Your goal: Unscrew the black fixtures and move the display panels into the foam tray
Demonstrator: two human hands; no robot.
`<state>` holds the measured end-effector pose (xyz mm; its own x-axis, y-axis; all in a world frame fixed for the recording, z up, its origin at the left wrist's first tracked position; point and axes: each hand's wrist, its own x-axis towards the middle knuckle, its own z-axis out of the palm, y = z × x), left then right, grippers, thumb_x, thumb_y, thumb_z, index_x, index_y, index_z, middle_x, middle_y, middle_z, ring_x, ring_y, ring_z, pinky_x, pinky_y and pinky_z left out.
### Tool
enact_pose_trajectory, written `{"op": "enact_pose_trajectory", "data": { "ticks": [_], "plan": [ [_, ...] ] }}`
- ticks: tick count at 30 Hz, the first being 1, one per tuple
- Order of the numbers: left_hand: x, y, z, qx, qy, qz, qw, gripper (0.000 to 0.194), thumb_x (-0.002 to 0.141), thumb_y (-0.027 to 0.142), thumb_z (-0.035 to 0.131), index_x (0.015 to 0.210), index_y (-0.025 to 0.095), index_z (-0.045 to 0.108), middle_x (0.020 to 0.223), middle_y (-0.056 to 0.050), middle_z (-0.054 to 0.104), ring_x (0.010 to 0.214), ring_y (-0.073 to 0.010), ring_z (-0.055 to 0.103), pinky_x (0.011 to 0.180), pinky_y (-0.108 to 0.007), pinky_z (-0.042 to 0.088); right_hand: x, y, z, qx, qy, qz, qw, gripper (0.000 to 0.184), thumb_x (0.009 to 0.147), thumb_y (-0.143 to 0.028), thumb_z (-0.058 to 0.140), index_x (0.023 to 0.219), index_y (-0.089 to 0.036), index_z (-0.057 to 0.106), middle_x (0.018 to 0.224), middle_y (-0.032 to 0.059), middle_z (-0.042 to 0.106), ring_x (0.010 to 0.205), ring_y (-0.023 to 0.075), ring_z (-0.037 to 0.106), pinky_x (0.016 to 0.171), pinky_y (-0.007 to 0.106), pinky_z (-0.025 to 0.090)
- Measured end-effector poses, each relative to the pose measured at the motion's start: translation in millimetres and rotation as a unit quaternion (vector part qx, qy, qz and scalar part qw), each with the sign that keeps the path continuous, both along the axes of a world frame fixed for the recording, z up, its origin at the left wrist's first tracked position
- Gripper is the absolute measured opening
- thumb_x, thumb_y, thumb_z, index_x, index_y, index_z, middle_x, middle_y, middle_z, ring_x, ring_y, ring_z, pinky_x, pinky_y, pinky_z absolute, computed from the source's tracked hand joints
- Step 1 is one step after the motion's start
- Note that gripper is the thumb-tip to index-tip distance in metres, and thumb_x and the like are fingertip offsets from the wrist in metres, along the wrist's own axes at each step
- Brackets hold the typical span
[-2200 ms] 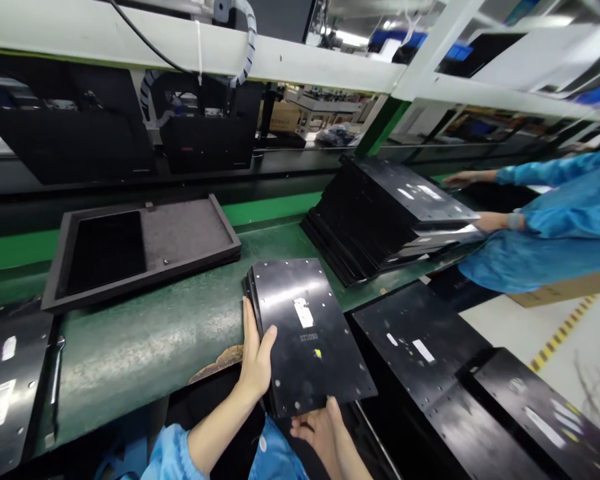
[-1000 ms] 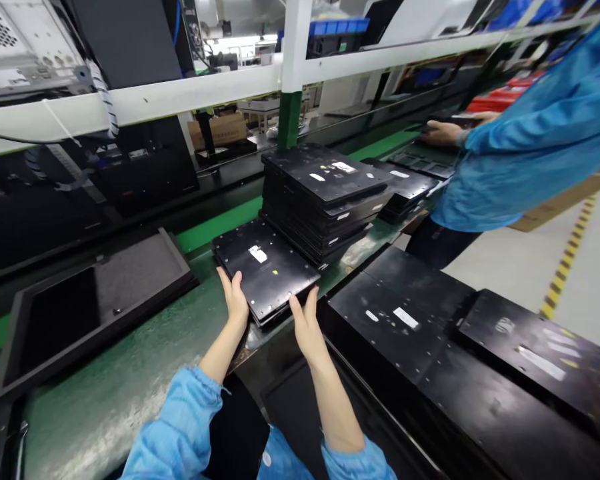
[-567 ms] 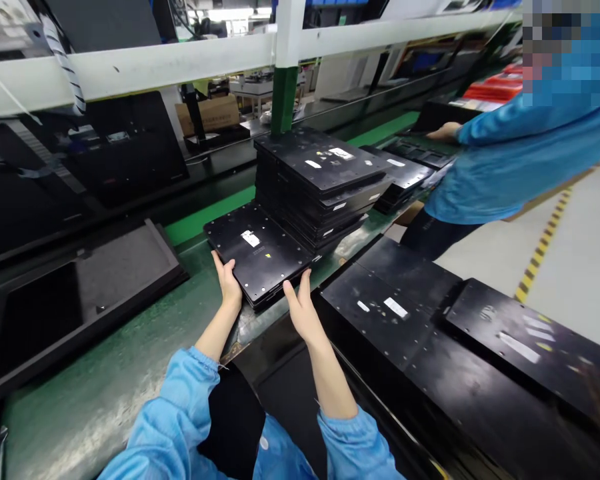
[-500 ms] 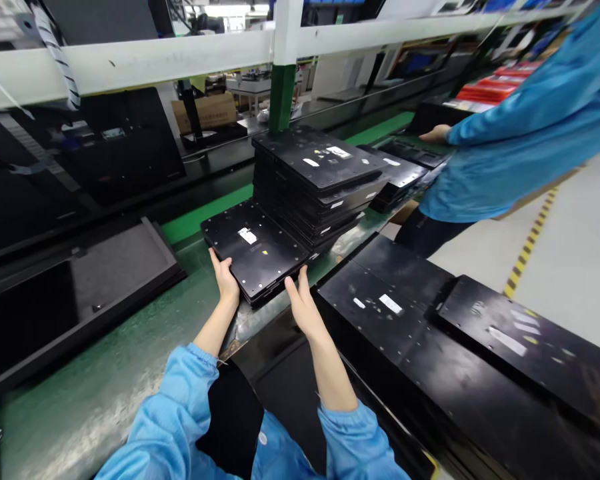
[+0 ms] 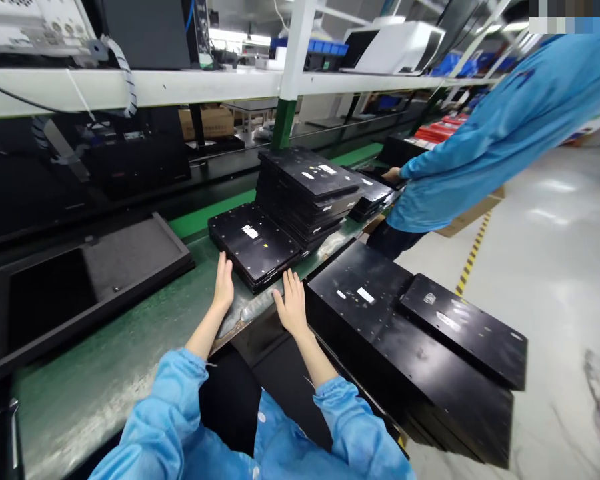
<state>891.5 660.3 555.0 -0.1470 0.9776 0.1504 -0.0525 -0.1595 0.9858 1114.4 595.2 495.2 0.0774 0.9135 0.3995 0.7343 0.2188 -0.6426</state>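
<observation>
Black low stack (image 5: 250, 250), flat on the green bench (image 5: 115, 347), just ahead of both hands. Runs long from near right to far left, slanted, with a long side toward the left hand (image 5: 224, 287) and the near short end toward the right hand (image 5: 293, 305). At left, fingers straight, palm turned inward; at right, fingers stretched forward, thumb spread. No grip showing on either side; cannot tell whether touching. About equally near, left and right. Close beside on the far right, tall stack (image 5: 300, 193); well to the left, tray (image 5: 135, 250).
</observation>
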Motion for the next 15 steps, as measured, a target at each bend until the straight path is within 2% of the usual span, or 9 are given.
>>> {"op": "enact_pose_trajectory", "data": {
  "ticks": [2,4,7,9,12,14,15],
  "plan": [
    [-10,-44,-5.0,-0.014,0.014,-0.031,0.999,0.068,0.106,0.063,0.060,0.161,0.024,0.053,0.172,-0.012,0.046,0.160,-0.0295,0.046,0.139,-0.049,0.029,1,-23,-22.2,-0.010,0.023,0.007,1.000,0.076,0.114,-0.062,0.036,0.176,-0.019,0.033,0.184,0.0123,0.023,0.172,0.0282,0.011,0.138,0.057,0.015],
    [-21,-95,-10.1,0.002,0.076,-0.074,0.994,0.061,0.104,0.057,0.068,0.155,0.024,0.061,0.167,-0.013,0.054,0.156,-0.0318,0.051,0.138,-0.052,0.032,1,-56,-53.8,-0.074,0.062,0.001,0.995,0.078,0.111,-0.063,0.040,0.174,-0.017,0.036,0.182,0.0151,0.030,0.169,0.0281,0.024,0.137,0.053,0.022],
    [-42,-172,-21.4,0.062,0.254,-0.109,0.959,0.056,0.107,0.041,0.065,0.161,0.027,0.057,0.171,-0.011,0.049,0.160,-0.0324,0.046,0.138,-0.052,0.033,-6,-126,-105.2,-0.194,0.084,-0.013,0.977,0.080,0.105,-0.066,0.040,0.160,-0.009,0.055,0.158,0.0235,0.060,0.149,0.0328,0.055,0.128,0.054,0.038],
    [-57,-221,-37.5,0.082,0.352,-0.101,0.927,0.057,0.109,0.031,0.059,0.166,0.029,0.051,0.172,-0.010,0.047,0.160,-0.0325,0.045,0.137,-0.054,0.036,-12,-180,-131.3,-0.242,0.071,-0.032,0.967,0.080,0.099,-0.069,0.043,0.144,-0.008,0.067,0.143,0.0254,0.069,0.138,0.0390,0.063,0.122,0.061,0.043],
    [-78,-284,-74.1,0.068,0.438,-0.076,0.893,0.061,0.109,0.023,0.054,0.169,0.029,0.045,0.174,-0.011,0.043,0.161,-0.0322,0.043,0.137,-0.058,0.037,-20,-248,-153.5,-0.273,0.041,-0.048,0.960,0.077,0.089,-0.072,0.051,0.136,-0.015,0.072,0.152,0.0236,0.064,0.146,0.0452,0.056,0.124,0.069,0.036],
    [-88,-316,-96.8,0.041,0.469,-0.059,0.880,0.063,0.109,0.021,0.054,0.171,0.027,0.041,0.175,-0.013,0.042,0.160,-0.0310,0.045,0.135,-0.058,0.041,-22,-271,-161.0,-0.281,0.023,-0.040,0.959,0.073,0.087,-0.072,0.053,0.135,-0.021,0.073,0.156,0.0191,0.061,0.151,0.0457,0.052,0.126,0.072,0.029],
    [-91,-327,-105.2,0.033,0.479,-0.055,0.875,0.063,0.109,0.021,0.054,0.171,0.027,0.041,0.175,-0.013,0.042,0.159,-0.0305,0.047,0.134,-0.058,0.042,-22,-273,-163.6,-0.279,0.015,-0.034,0.959,0.071,0.087,-0.072,0.052,0.135,-0.023,0.073,0.156,0.0176,0.061,0.151,0.0455,0.052,0.126,0.074,0.027]
  ]
}}
